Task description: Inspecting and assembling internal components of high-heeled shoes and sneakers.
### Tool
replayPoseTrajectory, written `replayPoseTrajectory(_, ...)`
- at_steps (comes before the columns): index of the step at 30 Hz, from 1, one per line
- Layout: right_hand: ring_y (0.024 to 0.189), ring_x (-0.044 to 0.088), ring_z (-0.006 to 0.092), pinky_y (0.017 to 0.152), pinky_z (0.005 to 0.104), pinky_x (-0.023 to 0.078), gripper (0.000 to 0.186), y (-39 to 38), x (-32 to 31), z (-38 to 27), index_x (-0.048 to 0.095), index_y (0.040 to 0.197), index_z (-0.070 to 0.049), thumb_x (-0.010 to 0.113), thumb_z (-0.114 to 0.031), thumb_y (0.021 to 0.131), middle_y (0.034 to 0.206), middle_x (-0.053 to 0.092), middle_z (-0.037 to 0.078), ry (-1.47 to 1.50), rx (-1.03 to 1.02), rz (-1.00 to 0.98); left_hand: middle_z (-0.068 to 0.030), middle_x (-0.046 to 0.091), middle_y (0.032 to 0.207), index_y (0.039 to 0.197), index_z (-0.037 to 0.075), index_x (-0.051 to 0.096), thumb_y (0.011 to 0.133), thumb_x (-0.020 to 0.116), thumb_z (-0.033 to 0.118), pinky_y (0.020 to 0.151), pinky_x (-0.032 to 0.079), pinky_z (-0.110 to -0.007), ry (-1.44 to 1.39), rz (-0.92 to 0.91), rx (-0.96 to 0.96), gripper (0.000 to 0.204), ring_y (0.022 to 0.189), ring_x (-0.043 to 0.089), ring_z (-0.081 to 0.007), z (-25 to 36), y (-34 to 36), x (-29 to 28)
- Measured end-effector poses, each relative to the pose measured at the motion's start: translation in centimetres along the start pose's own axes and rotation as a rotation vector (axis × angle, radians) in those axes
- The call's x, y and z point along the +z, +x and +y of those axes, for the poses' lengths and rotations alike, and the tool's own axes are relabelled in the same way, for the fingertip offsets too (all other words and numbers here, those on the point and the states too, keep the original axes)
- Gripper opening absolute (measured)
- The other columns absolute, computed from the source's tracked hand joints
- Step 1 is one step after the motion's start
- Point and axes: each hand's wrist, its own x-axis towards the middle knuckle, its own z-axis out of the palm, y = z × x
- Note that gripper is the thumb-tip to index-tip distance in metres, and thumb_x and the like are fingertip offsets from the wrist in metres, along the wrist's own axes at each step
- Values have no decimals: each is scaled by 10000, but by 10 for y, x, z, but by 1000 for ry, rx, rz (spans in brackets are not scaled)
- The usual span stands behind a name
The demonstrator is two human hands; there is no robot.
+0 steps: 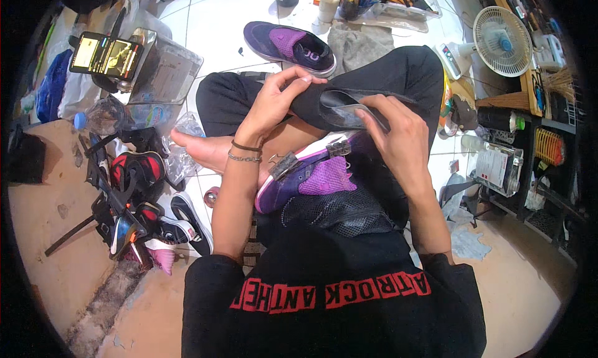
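My left hand (280, 99) is closed on the upper left end of a dark, flexible strip (332, 103), with its thumb and fingertips pinched. The strip curls back in a loop, and my right hand (395, 131) grips the curled part between thumb and fingers. Below them in my lap lies a purple shoe (308, 180) with a pale sole edge and two metal binder clips (284, 166) (338, 148) clamped on it, over black mesh (336, 215). A matching purple shoe (289, 47) rests on the tiled floor beyond my crossed legs.
A phone (106, 54) is mounted by a plastic bin (171, 71) at upper left. Several shoes (137, 171) are piled left. A tool tray (392, 12) and grey cloth (361, 37) lie ahead. A fan (501, 40) and black rack (542, 171) stand right.
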Motion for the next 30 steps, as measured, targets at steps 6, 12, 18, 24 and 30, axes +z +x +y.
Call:
replayPoseTrajectory(6, 785, 696, 312, 662, 421, 532, 138, 0, 4, -7, 714, 1026, -113, 723, -226, 947, 873, 683, 84, -19, -2, 12, -130, 733, 1247, 983, 33, 644, 1071, 569, 187, 878, 576, -262, -174, -30, -89, 192, 1027, 693, -117, -4, -2, -5)
replayPoseTrajectory(12, 832, 682, 320, 710, 425, 520, 150, 12, -8, -10, 721, 1037, -107, 734, -208, 927, 877, 687, 90, -75, -36, -74, -163, 714, 1278, 984, 43, 625, 1078, 554, 182, 838, 623, -275, -266, -15, -125, 182, 1030, 717, -150, -3, -3, -4)
replayPoseTrajectory(18, 861, 689, 315, 740, 431, 529, 165, 18, -10, -11, 719, 1049, -110, 721, -223, 928, 897, 698, 92, -121, -90, -122, -243, 669, 1323, 1010, 30, 571, 1073, 511, 113, 1074, 542, -369, -274, -42, -168, 120, 1238, 644, -259, -3, -5, 0)
replayPoseTrajectory(24, 836, 703, 284, 692, 427, 545, 155, 18, -6, -9, 698, 1001, -113, 696, -258, 947, 837, 684, 77, -140, -144, -109, -225, 673, 1326, 995, 44, 562, 1087, 492, 121, 1102, 502, -367, -188, -52, -129, 139, 1262, 628, -238, -5, -6, 2)
replayPoseTrajectory(30, 836, 700, 284, 691, 426, 544, 151, 20, 0, -7, 701, 997, -110, 700, -250, 941, 854, 694, 77, -142, -146, -107, -207, 689, 1310, 997, 51, 555, 1092, 494, 132, 1089, 491, -356, -144, -42, -111, 139, 1243, 633, -227, -3, -7, 2)
